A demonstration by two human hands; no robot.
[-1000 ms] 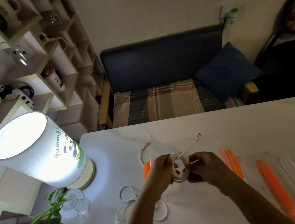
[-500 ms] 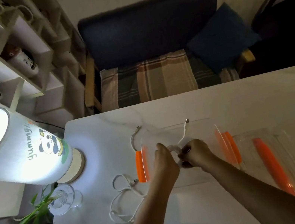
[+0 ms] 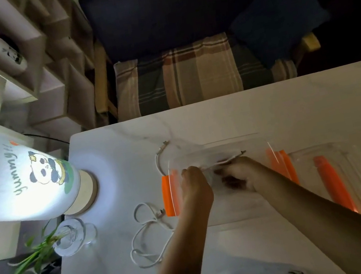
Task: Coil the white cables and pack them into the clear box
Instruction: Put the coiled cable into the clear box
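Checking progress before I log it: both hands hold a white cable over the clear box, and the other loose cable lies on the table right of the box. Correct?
Not quite. The loose white cable lies left of the clear box, toward the lamp, as the head view shows. The rest holds: left hand and right hand hold a cable over the box.

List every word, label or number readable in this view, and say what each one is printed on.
"yummy!!" in green letters, running sideways up the lit lampshade, beside its panda cartoon.
The panda mugs on the shelf carry pictures only; any lettering is too small and dim to read.
No readable text shows on the clear box, its orange clips, the lid or the white cables.
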